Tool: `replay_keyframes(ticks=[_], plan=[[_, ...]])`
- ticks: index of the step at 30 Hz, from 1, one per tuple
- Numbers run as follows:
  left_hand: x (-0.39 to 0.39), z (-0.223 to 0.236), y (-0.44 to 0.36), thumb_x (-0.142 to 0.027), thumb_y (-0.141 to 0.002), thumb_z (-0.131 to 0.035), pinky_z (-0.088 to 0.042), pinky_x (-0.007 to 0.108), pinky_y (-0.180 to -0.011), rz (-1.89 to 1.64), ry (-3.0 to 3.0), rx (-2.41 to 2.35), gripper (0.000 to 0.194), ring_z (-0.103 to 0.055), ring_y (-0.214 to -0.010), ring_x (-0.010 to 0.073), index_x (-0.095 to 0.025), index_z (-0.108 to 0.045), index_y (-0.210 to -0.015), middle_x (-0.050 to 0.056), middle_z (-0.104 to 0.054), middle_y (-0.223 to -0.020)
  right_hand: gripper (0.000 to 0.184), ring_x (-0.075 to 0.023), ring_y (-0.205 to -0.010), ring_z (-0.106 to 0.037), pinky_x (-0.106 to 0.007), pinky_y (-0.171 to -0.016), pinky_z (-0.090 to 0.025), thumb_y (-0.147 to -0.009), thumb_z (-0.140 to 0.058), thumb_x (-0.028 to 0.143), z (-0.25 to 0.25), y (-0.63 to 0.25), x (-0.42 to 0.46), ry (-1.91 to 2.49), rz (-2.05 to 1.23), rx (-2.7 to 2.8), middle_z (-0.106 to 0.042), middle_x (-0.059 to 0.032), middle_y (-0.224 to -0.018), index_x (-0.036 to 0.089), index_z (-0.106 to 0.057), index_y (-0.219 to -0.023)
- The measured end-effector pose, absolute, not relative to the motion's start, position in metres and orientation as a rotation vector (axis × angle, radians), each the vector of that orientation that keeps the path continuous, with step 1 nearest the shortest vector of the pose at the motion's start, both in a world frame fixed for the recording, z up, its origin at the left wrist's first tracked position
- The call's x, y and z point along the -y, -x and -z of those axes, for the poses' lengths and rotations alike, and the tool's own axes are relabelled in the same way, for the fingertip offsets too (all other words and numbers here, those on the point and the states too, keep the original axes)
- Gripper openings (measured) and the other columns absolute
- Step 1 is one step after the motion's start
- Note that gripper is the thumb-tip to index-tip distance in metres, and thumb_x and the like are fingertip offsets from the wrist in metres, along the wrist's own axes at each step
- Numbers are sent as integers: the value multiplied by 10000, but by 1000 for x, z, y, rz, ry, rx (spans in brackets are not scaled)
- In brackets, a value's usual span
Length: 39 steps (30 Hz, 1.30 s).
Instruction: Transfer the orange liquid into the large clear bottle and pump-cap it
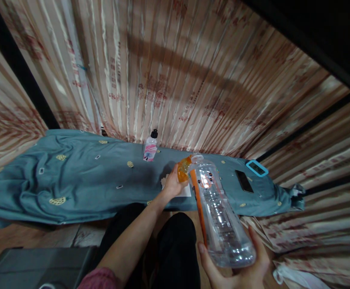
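In my right hand [237, 269] lies a large clear plastic bottle [219, 216] with an orange label strip, gripped around its base. The bottle is tilted, its mouth pointing away from me, and a little clear liquid seems to lie near its base. My left hand [175, 182] is closed around a small see-through orange container [183, 168]. That container is right beside the bottle's mouth; whether they touch I cannot tell. Under my left hand, partly hidden, is a white sheet of paper [186, 191] on the cloth.
A teal cloth [87, 180] with pineapple prints covers the long surface. On it stand a small black-capped bottle [150, 147], and, to the right, a dark phone [243, 181] and a blue-rimmed device [257, 168]. Striped curtains [162, 80] hang behind. A grey box [39, 267] sits lower left.
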<state>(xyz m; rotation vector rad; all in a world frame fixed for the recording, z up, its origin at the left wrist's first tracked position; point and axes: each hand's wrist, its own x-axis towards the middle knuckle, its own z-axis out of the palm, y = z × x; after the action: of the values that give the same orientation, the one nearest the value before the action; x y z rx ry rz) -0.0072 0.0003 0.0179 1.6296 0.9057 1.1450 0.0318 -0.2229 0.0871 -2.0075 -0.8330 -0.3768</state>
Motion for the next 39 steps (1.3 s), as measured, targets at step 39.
replay_keyframes(ticks=[39], plan=[[0, -19, 7, -148, -635, -695, -500, 378, -858, -1131, -1563, -933, 471, -639, -901, 229, -211, -534, -1074, 35, -667, -1003, 1135, -468, -935, -670, -551, -690, -541, -543, -620, 860, -87, -28, 221, 2058, 434, 750, -649, -216, -1181, 146, -449, -1409]])
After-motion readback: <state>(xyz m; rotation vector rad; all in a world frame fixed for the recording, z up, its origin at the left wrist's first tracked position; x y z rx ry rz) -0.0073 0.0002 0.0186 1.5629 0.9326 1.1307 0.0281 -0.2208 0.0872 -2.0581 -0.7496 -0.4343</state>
